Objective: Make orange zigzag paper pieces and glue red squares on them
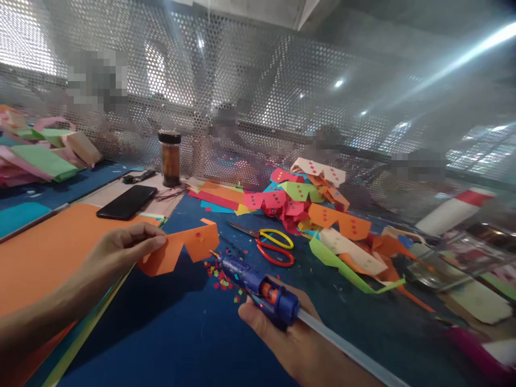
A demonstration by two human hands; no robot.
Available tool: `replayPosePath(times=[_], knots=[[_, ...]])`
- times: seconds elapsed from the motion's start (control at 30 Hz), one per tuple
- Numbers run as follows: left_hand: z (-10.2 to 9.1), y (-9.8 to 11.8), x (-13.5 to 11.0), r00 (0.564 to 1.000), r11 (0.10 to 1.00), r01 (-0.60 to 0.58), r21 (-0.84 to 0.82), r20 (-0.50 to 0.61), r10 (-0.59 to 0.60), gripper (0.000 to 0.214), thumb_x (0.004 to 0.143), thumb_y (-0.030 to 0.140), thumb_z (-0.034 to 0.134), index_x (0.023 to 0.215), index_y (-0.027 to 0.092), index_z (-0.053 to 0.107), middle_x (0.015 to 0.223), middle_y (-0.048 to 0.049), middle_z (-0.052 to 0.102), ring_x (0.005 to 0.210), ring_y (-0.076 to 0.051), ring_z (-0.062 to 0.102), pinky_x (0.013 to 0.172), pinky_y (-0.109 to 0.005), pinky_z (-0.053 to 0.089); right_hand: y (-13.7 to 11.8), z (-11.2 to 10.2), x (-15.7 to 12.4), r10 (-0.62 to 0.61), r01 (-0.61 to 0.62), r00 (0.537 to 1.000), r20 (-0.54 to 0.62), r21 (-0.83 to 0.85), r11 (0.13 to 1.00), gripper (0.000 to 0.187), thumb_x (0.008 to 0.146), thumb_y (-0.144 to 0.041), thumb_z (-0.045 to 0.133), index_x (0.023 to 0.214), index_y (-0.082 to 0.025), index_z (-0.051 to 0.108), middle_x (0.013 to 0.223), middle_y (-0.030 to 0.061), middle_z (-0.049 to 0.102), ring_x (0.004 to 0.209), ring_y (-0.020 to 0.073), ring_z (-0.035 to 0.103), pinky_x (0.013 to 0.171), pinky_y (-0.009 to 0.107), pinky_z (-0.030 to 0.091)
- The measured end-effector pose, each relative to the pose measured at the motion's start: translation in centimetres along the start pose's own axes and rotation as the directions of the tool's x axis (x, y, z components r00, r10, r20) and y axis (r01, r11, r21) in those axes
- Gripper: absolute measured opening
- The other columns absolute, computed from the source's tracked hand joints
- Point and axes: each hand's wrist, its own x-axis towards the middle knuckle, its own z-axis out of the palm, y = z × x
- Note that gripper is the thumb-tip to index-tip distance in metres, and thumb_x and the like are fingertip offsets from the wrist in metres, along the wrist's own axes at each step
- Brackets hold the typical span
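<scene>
Between the thumb and fingers of my left hand (135,244) is one end of an orange paper cutout (197,243), shaped like a mask with notches along its lower edge. A dark spot shows near its right end. My right hand (290,338) is wrapped round a blue hot glue gun (242,273), with a long white glue stick (346,346) sticking out of its back. The nozzle points at the right end of the cutout; whether they touch I cannot tell. Small coloured paper squares (221,279) lie on the blue table beneath the nozzle.
Scissors with yellow and red handles (278,250) lie ahead. Beyond them is a pile of coloured paper masks (300,196). Orange sheets (48,247), a black phone (127,202) and a jar of brown liquid (170,161) are at left. A perforated metal screen (250,97) stands behind.
</scene>
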Motion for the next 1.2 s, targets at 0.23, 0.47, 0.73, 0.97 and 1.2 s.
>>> replayPosePath(times=[0.23, 0.47, 0.73, 0.97, 1.2], knots=[[0.4, 0.1, -0.4, 0.999, 1.000, 0.016, -0.015, 0.044, -0.015, 0.033, 0.080, 0.055, 0.068, 0.074, 0.022, 0.066, 0.058, 0.0061, 0.058, 0.055, -0.014, 0.050, 0.056, -0.026, 0.034, -0.4, -0.1, 0.4, -0.084, 0.087, 0.995, 0.056, -0.047, 0.995, 0.022, 0.093, -0.043, 0.058, 0.087, -0.022, 0.064, 0.081, 0.0041, 0.069, 0.074, 0.0201, 0.067, 0.059, 0.030, 0.051], [0.6, 0.2, -0.5, 0.997, 0.999, 0.008, -0.037, 0.078, -0.005, 0.033, 0.081, 0.054, 0.068, 0.074, 0.022, 0.066, 0.058, 0.0068, 0.057, 0.055, -0.013, 0.051, 0.056, -0.025, 0.035, -0.3, 0.1, 0.4, -0.125, 0.128, 0.991, 0.056, -0.055, 0.990, 0.023, 0.096, -0.041, 0.057, 0.084, -0.021, 0.060, 0.081, 0.0030, 0.068, 0.073, 0.0165, 0.064, 0.059, 0.027, 0.046], [0.5, 0.2, -0.7, 0.997, 0.999, 0.023, -0.048, 0.081, -0.019, 0.035, 0.076, 0.056, 0.071, 0.073, 0.022, 0.066, 0.056, 0.0072, 0.056, 0.053, -0.012, 0.050, 0.054, -0.024, 0.036, 0.8, 0.7, 0.6, -0.220, 0.222, 0.975, 0.030, -0.157, 0.962, 0.022, 0.095, -0.041, 0.057, 0.083, -0.023, 0.053, 0.075, 0.0002, 0.064, 0.064, 0.0149, 0.059, 0.057, 0.027, 0.042], [0.5, 0.1, -0.7, 0.995, 0.997, -0.004, -0.083, 0.097, 0.012, 0.033, 0.079, 0.054, 0.071, 0.073, 0.022, 0.068, 0.054, 0.0063, 0.058, 0.051, -0.012, 0.051, 0.052, -0.023, 0.037, 1.0, 1.0, 0.6, -0.234, 0.235, 0.972, 0.026, -0.152, 0.960, 0.020, 0.095, -0.042, 0.056, 0.087, -0.023, 0.055, 0.076, 0.0006, 0.064, 0.066, 0.0161, 0.061, 0.059, 0.027, 0.041], [0.5, -0.6, -0.2, 0.994, 0.995, -0.012, -0.097, 0.109, 0.022, 0.034, 0.078, 0.057, 0.072, 0.073, 0.023, 0.068, 0.057, 0.0060, 0.057, 0.052, -0.011, 0.050, 0.051, -0.022, 0.037, 1.3, 1.2, 0.5, -0.228, 0.228, 0.973, 0.016, -0.159, 0.961, 0.019, 0.093, -0.039, 0.059, 0.085, -0.023, 0.054, 0.078, 0.0024, 0.067, 0.071, 0.0181, 0.064, 0.062, 0.028, 0.045]])
